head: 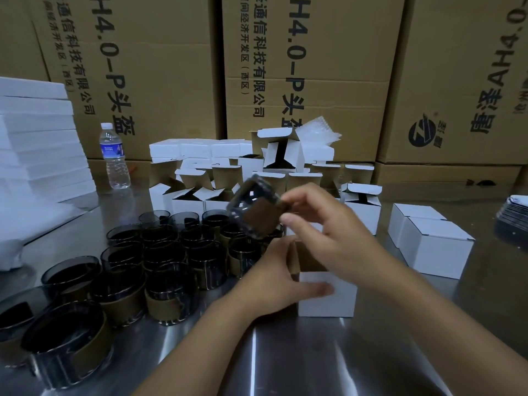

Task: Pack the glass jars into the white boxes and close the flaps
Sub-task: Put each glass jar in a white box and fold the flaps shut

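My right hand (323, 224) pinches a dark glass jar (251, 207) by its brown paper sleeve and holds it tilted in the air, above and left of an open white box (328, 295) on the steel table. My left hand (271, 278) grips that box at its left side, thumb across the front face, next to its raised brown inner flap. Several more dark sleeved jars (160, 261) stand crowded at the left. Several open white boxes (200, 195) with flaps up stand behind them. Two closed white boxes (434, 247) sit at the right.
Big brown cartons (314, 67) wall off the back. White foam sheets (37, 144) are stacked at the far left beside a water bottle (114, 158). A dark stack of flat items (514, 215) lies at the right edge. Bare steel table (314, 361) lies in front.
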Motion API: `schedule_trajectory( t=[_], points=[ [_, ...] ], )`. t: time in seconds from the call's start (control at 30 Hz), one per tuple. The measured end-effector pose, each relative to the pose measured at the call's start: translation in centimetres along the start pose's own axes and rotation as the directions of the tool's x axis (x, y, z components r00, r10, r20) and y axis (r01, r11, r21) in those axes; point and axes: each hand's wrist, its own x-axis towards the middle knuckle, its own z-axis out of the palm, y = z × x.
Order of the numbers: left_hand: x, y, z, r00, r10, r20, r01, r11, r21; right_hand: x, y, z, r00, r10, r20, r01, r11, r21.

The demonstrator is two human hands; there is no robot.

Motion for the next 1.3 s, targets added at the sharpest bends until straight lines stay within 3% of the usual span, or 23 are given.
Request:
schedule_trajectory(
  t=[0.1,0.23,0.5,0.87,1.3],
  points=[
    [0.1,-0.3,0.3,1.000,0.011,-0.006,-0.011,1.000,0.005,-0.8,1.7,-1.3,0.995,0.050,-0.087,-0.053,0.998,-0.034],
    [0.4,-0.6,0.1,1.000,-0.001,-0.014,0.002,1.000,0.023,-1.5,2.9,-2.3,0.991,0.107,-0.082,-0.122,0.970,-0.210],
    [0.3,-0.6,0.1,0.999,-0.007,-0.038,0.008,1.000,0.020,-2.1,3.5,-3.7,1.000,0.021,0.003,-0.018,0.886,-0.463],
    [0.4,-0.7,0.0,0.999,-0.008,-0.034,0.010,0.998,0.059,-2.3,3.5,-3.3,0.981,0.015,0.191,0.091,0.843,-0.531],
    [0.4,-0.5,0.0,0.999,0.002,-0.033,0.000,0.998,0.058,-2.6,3.6,-2.6,0.960,0.165,0.228,-0.016,0.841,-0.541]
  ],
)
